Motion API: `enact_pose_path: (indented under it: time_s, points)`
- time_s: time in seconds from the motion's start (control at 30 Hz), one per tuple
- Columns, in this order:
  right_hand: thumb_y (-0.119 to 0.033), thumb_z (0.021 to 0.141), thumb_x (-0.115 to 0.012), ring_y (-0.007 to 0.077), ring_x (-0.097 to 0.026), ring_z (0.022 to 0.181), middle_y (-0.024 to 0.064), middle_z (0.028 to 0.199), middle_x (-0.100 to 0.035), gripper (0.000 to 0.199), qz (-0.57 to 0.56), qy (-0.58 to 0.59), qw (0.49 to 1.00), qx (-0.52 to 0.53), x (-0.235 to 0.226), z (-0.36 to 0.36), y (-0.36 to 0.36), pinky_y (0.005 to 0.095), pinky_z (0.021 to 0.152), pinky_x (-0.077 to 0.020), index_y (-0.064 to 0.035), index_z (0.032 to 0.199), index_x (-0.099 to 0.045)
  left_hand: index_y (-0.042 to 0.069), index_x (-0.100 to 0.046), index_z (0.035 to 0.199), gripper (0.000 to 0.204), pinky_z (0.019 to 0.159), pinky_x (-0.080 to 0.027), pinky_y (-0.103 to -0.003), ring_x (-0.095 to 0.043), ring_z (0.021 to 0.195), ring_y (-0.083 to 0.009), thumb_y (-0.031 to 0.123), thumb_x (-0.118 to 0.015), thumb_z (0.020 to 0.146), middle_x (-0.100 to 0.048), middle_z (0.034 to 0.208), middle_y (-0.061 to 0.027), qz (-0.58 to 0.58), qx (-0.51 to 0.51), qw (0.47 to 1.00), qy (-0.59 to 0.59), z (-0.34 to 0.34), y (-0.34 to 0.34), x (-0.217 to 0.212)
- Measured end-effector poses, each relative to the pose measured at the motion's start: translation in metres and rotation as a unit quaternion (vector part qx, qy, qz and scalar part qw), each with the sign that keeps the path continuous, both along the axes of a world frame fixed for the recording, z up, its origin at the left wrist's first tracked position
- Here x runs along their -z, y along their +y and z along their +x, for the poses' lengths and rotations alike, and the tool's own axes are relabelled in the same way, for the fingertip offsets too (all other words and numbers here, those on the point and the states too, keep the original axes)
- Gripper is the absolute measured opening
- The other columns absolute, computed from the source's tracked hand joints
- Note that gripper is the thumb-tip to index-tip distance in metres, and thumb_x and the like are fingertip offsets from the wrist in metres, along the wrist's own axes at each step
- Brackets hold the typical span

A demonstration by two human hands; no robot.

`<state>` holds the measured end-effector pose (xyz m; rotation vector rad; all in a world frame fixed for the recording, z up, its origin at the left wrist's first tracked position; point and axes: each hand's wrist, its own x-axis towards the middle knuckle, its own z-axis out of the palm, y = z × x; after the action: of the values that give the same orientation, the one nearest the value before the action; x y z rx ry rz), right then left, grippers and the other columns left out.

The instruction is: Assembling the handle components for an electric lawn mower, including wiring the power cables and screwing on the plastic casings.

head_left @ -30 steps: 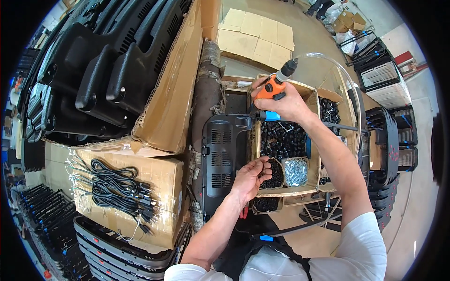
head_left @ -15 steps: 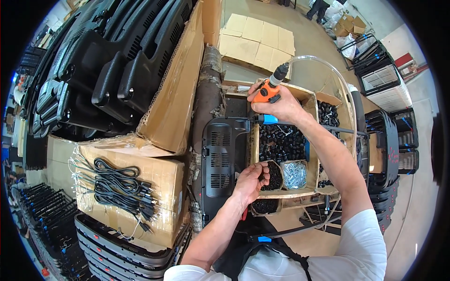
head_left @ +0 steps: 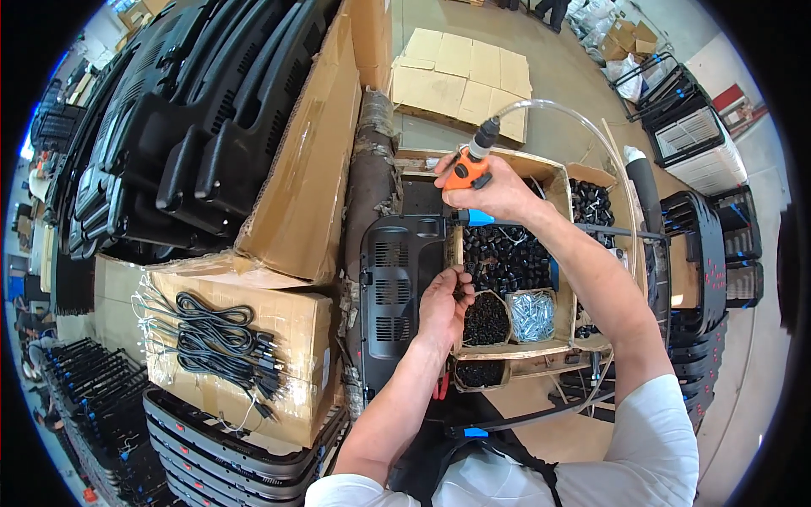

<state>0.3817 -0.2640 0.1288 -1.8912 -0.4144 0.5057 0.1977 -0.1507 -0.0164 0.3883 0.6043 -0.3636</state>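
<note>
My right hand (head_left: pixel 505 190) is wrapped round an orange pneumatic screwdriver (head_left: pixel 465 171), its dark hose fitting pointing up and away from me. A blue sleeve (head_left: pixel 480 217) shows on the tool's lower end, next to the far end of a dark vented plastic panel (head_left: pixel 391 283). Between the panel and a parts tray, my left hand (head_left: pixel 441 308) is closed with fingertips pinched; something small and dark shows there, too small to name. Beside it in the tray are a bin of small black screws (head_left: pixel 486 319), a bin of silver screws (head_left: pixel 531 317) and loose black plastic parts (head_left: pixel 511 253).
A clear air hose (head_left: pixel 601 127) arcs over the tray's right side. To my left, a carton (head_left: pixel 287 194) holds large black plastic housings, and coiled black power cords (head_left: pixel 211 329) lie on another box. Flattened cardboard (head_left: pixel 463 72) lies beyond the workbench.
My left hand has risen from the black-screw bin and moved slightly away from me, to the tray's left edge. My right hand with the screwdriver has shifted a little left and nearer.
</note>
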Motion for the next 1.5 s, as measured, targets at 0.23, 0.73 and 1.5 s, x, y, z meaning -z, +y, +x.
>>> enact_pose_path:
  time_s: [0.23, 0.73, 1.5]
  points:
    - [-0.024, 0.078, -0.080, 0.0179, -0.068, 0.093, 0.0078, 0.099, -0.074, 0.042, -0.086, -0.077, 0.993, -0.022, 0.009, 0.012, -0.002, 0.0334, 0.091, -0.0547, -0.0071, 0.116, -0.070, 0.007, -0.064, 0.111, 0.013, 0.068, -0.051, -0.026, -0.058, 0.077, -0.0123, 0.018, -0.058, 0.109, -0.063, 0.091, -0.0018, 0.042, -0.124, 0.991, 0.020, 0.050, -0.006, -0.012]
    - [-0.010, 0.073, -0.073, 0.0352, -0.074, 0.093, 0.0147, 0.092, -0.075, 0.033, -0.024, -0.121, 0.992, -0.017, 0.005, 0.010, -0.029, 0.0463, 0.083, -0.0584, -0.0115, 0.106, -0.075, 0.004, -0.054, 0.099, 0.013, 0.063, -0.036, -0.028, -0.043, 0.072, -0.0126, 0.008, -0.044, 0.106, -0.054, 0.087, -0.0003, 0.046, -0.044, 0.998, 0.029, 0.064, 0.015, -0.035]
    - [-0.017, 0.080, -0.075, 0.0304, -0.075, 0.098, 0.0131, 0.101, -0.077, 0.023, -0.082, -0.227, 0.969, -0.048, 0.010, -0.007, 0.000, 0.0438, 0.084, -0.0603, -0.0068, 0.100, -0.079, 0.000, -0.048, 0.151, 0.048, 0.120, -0.041, -0.057, -0.052, 0.141, -0.0363, 0.026, -0.045, 0.111, -0.054, 0.154, -0.0194, 0.074, 0.017, 0.996, 0.036, 0.065, 0.019, -0.035]
